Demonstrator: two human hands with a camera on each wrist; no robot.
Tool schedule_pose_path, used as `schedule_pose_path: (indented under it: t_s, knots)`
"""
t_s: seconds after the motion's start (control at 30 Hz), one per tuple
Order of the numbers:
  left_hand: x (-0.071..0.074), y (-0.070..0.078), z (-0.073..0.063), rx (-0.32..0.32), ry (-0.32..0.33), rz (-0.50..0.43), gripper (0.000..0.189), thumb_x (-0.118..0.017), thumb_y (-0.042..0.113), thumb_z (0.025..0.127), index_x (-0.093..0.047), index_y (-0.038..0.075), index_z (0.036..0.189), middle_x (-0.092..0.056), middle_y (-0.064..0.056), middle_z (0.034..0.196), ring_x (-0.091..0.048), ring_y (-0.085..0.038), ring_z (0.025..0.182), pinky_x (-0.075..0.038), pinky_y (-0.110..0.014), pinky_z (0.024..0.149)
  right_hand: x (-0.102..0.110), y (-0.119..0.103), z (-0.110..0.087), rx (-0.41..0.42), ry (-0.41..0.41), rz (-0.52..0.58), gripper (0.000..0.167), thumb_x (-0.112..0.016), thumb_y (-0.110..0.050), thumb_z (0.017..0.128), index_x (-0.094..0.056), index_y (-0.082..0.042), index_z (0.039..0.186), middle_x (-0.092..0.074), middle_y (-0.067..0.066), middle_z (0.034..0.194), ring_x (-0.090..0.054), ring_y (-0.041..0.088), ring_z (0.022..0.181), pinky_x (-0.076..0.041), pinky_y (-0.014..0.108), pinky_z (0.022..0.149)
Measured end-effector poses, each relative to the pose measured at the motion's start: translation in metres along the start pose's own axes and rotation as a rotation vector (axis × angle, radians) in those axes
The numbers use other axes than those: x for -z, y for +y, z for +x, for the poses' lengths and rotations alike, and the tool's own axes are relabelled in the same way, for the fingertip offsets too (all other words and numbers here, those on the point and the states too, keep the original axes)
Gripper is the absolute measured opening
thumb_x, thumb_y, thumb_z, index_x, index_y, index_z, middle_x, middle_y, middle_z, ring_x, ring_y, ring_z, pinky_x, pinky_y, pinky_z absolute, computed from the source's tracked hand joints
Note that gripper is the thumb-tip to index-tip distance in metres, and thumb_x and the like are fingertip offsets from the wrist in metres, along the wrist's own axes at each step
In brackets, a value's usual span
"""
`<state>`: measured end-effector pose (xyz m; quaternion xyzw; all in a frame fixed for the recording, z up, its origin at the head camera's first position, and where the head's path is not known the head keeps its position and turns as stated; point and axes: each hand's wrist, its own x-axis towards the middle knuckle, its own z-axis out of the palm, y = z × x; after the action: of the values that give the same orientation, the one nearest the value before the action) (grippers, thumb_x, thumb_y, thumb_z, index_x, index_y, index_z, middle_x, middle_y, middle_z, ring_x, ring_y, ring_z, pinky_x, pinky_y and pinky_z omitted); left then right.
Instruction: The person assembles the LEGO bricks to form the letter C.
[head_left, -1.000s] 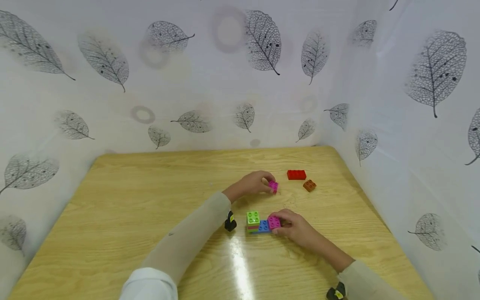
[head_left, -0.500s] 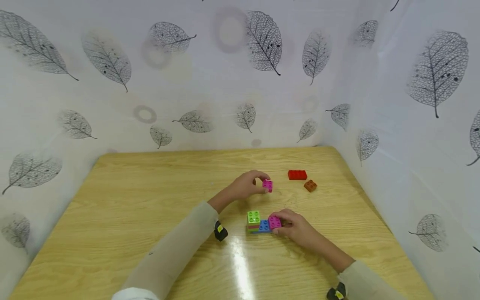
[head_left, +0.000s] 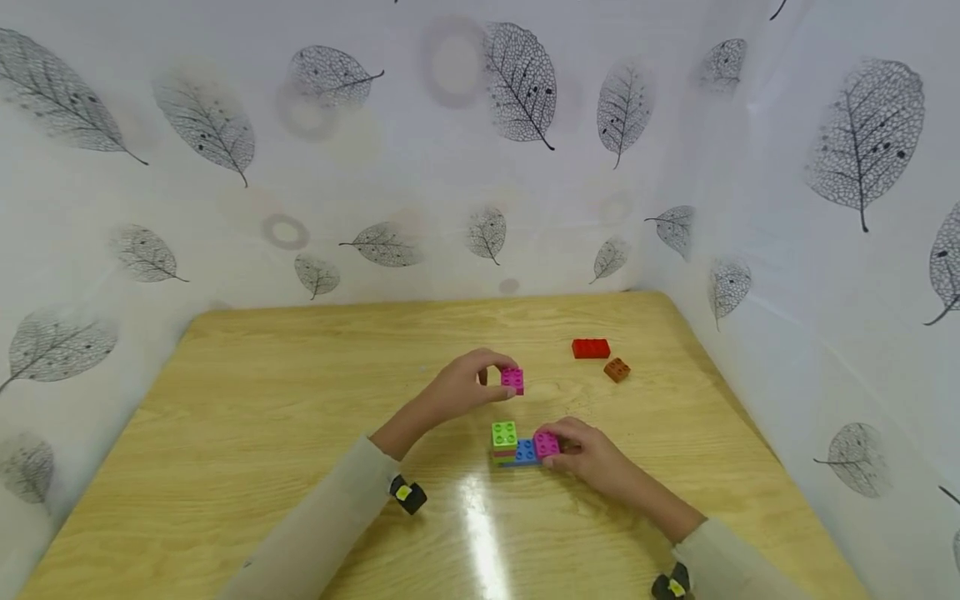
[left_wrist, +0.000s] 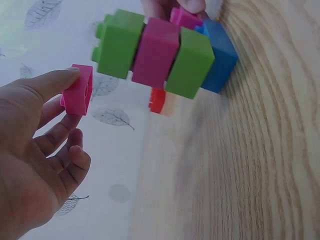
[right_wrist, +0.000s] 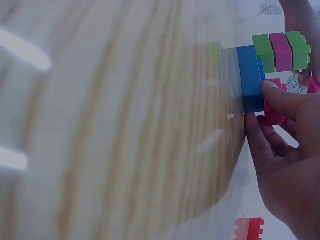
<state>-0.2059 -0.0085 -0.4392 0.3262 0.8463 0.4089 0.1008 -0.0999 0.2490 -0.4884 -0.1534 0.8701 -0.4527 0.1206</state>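
My left hand (head_left: 459, 387) pinches a pink building brick (head_left: 512, 380) between thumb and fingers, held up off the table behind the built piece. That piece has a long blue brick (right_wrist: 250, 80) at its base. On its left end rises a stack: a lower green brick (left_wrist: 191, 64), a pink-purple brick (left_wrist: 156, 52) and a top green brick (left_wrist: 119, 45). Another pink brick (head_left: 547, 444) sits on the blue brick's right end. My right hand (head_left: 600, 462) grips that end, its thumb on the pink brick and a fingertip by the blue one.
Toward the back right of the wooden table (head_left: 300, 400) lie a red brick (head_left: 591, 348) and a small orange-brown brick (head_left: 617, 369). Leaf-patterned curtain (head_left: 420, 167) stands along the table's back and sides.
My left hand has drawn the pink brick leftward, toward the space behind the green stack, and lifted it. My right hand keeps its place on the built piece.
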Motion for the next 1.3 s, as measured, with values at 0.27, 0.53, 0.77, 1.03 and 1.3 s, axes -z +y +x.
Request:
schedule_pose_path:
  t_s: [0.27, 0.53, 0.77, 1.03, 1.3]
  knots:
    - [0.003, 0.01, -0.029, -0.05, 0.032, -0.059, 0.034, -0.073, 0.034, 0.094, -0.067, 0.024, 0.126, -0.061, 0.01, 0.111, -0.053, -0.014, 0.086, -0.049, -0.029, 0.067, 0.0, 0.001, 0.001, 0.026, 0.002, 0.017, 0.042, -0.073, -0.027, 0.093, -0.064, -0.013, 0.131, -0.063, 0.002, 0.12, -0.061, 0.019, 0.112, -0.054, 0.026, 0.092]
    - [-0.002, 0.01, -0.049, -0.057, 0.043, -0.035, 0.035, -0.074, 0.033, 0.093, -0.067, 0.025, 0.126, -0.061, 0.013, 0.108, -0.052, -0.012, 0.084, -0.048, -0.027, 0.066, 0.0, 0.0, 0.001, 0.026, 0.007, 0.004, 0.039, -0.074, -0.025, 0.092, -0.066, -0.015, 0.129, -0.063, 0.002, 0.119, -0.062, 0.019, 0.111, -0.053, 0.025, 0.091]
    - [-0.008, 0.007, -0.058, -0.033, 0.048, -0.042, 0.033, -0.075, 0.034, 0.092, -0.068, 0.028, 0.123, -0.061, 0.014, 0.11, -0.052, -0.011, 0.083, -0.047, -0.026, 0.064, -0.001, 0.0, 0.001, 0.038, 0.01, 0.002, 0.037, -0.073, -0.025, 0.093, -0.066, -0.015, 0.128, -0.063, 0.005, 0.118, -0.062, 0.021, 0.11, -0.054, 0.027, 0.09]
    - [-0.016, 0.007, -0.062, 0.018, 0.059, -0.001, 0.032, -0.074, 0.043, 0.091, -0.067, 0.033, 0.121, -0.059, 0.02, 0.106, -0.052, -0.009, 0.081, -0.045, -0.026, 0.06, 0.0, -0.004, 0.0, 0.026, -0.001, 0.03, 0.038, -0.073, -0.022, 0.093, -0.065, -0.012, 0.129, -0.063, 0.007, 0.119, -0.062, 0.024, 0.111, -0.055, 0.03, 0.091]
    - [-0.019, 0.011, -0.063, -0.012, 0.068, 0.028, 0.033, -0.077, 0.034, 0.09, -0.068, 0.03, 0.122, -0.061, 0.019, 0.107, -0.052, -0.007, 0.08, -0.046, -0.024, 0.061, 0.0, -0.006, -0.001, 0.031, 0.001, 0.033, 0.039, -0.073, -0.021, 0.093, -0.065, -0.012, 0.13, -0.063, 0.008, 0.12, -0.062, 0.026, 0.112, -0.055, 0.032, 0.092]
